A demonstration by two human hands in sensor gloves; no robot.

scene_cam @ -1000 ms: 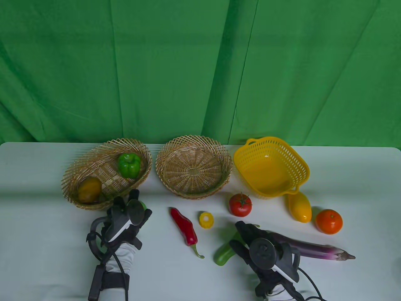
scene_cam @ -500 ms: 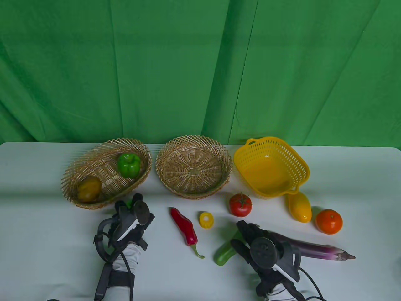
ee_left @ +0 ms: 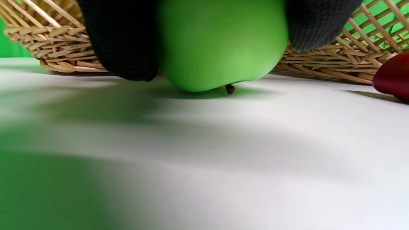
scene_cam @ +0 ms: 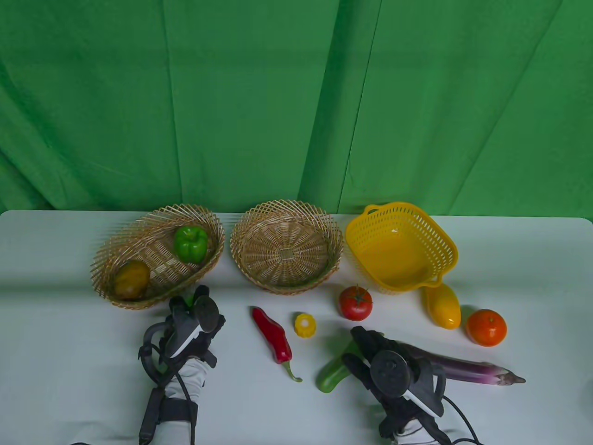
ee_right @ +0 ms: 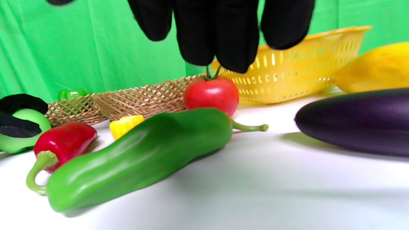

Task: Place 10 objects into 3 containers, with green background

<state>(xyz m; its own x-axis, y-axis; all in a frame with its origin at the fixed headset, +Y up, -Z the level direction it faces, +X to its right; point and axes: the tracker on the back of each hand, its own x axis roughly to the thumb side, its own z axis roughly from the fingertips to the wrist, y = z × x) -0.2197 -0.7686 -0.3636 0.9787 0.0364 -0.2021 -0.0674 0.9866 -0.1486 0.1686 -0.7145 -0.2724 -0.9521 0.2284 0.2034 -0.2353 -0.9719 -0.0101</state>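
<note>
My left hand [scene_cam: 197,308] grips a green apple [ee_left: 220,44] in front of the oval wicker basket [scene_cam: 106,264]. The apple's stem points down, right at the table surface. In the table view only a sliver of the apple [scene_cam: 189,300] shows. That basket holds a green bell pepper [scene_cam: 191,244] and a brownish-yellow fruit [scene_cam: 132,279]. My right hand [scene_cam: 370,345] hovers open and empty over a long green pepper [ee_right: 143,156], beside a purple eggplant [scene_cam: 468,368]. Its fingers [ee_right: 220,32] hang free above the pepper.
A round wicker basket [scene_cam: 241,241] and a yellow plastic basket [scene_cam: 444,245] stand at the back. A red chili [scene_cam: 273,334], a small yellow piece [scene_cam: 305,325], a tomato [scene_cam: 355,302], a yellow fruit [scene_cam: 443,306] and an orange [scene_cam: 486,327] lie on the table.
My left hand has shifted a little right and toward the oval basket with the apple, then stayed put. My right hand has hardly moved.
</note>
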